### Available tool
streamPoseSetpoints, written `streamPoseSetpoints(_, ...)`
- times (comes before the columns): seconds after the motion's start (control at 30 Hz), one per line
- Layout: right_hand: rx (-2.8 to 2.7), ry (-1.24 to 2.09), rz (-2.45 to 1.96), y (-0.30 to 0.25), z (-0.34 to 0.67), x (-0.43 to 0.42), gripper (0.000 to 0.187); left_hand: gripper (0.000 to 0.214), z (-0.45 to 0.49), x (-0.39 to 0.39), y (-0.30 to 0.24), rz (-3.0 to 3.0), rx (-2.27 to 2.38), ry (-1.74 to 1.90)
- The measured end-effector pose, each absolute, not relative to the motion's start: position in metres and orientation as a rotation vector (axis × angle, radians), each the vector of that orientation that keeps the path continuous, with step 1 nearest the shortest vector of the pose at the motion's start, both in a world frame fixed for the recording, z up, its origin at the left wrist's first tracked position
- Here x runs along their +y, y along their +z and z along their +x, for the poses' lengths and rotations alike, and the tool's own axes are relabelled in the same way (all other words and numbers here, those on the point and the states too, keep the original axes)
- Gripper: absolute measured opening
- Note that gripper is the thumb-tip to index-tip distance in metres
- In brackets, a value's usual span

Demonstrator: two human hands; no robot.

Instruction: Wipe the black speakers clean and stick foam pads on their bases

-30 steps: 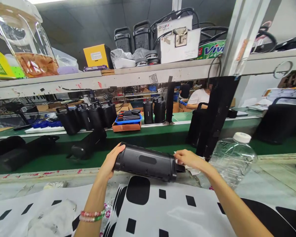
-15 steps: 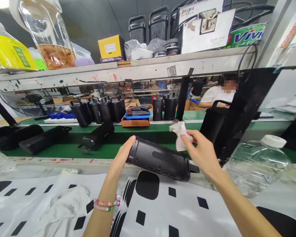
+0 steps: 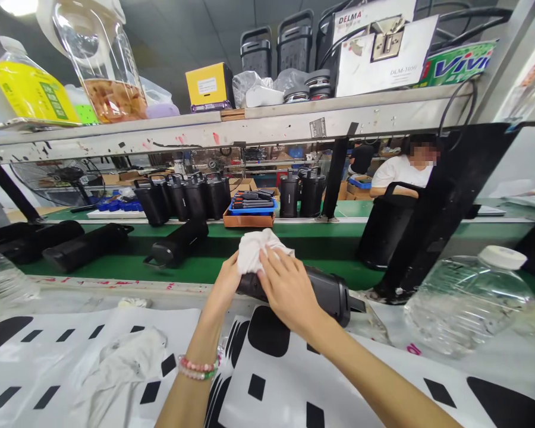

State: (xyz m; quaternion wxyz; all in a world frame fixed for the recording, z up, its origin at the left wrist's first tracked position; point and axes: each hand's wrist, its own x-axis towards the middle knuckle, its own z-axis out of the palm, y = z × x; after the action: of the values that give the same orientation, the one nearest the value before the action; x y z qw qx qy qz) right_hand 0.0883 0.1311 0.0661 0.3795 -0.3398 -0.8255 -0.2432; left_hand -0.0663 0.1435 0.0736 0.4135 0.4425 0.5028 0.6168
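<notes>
Wiping appears under way rather than finished: the black cylindrical speaker (image 3: 325, 288) lies on its side at the near edge of the green conveyor belt (image 3: 116, 270), and only its left end is covered by the white cloth (image 3: 256, 246), so the right part and the handle end seem left to do. Left of the speaker, the left hand (image 3: 225, 285) reaches up from a wrist with a bead bracelet (image 3: 198, 367), its fingers curled around the speaker's left end. Over the speaker, the right hand (image 3: 288, 288) comes in from the right, palm down, fingers spread flat and pressing the cloth onto the casing.
</notes>
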Motion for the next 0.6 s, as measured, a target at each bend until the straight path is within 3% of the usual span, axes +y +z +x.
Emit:
streamPoseSetpoints(0.17, -2.109, -0.675, -0.819, 0.063, 0.085, 0.098, 0.035, 0.042, -0.061, 0.136, 0.084, 1.209, 1.250, 1.473)
streamPoseSetpoints(0.23, -2.328, -0.430, -0.678, 0.068, 0.092, 0.078, 0.028, 0.050, -0.059, 0.133, 0.090, 1.216, 1.282, 1.460)
streamPoseSetpoints(0.33, -2.587, 0.173, -0.778, 0.102, 0.113, 0.068, 0.038, 0.056, -0.057, 0.129, 0.096, 1.228, 1.329, 1.427)
streamPoseSetpoints(0.47, -2.186, 0.179, -1.290, 0.147, 0.136, 0.097, 0.040, 0.059, -0.058, 0.128, 0.098, 1.261, 1.321, 1.387)
streamPoseSetpoints(0.6, -1.988, 0.195, -1.381, 0.134, 0.132, 0.126, 0.032, 0.060, -0.061, 0.128, 0.098, 1.299, 1.316, 1.363)
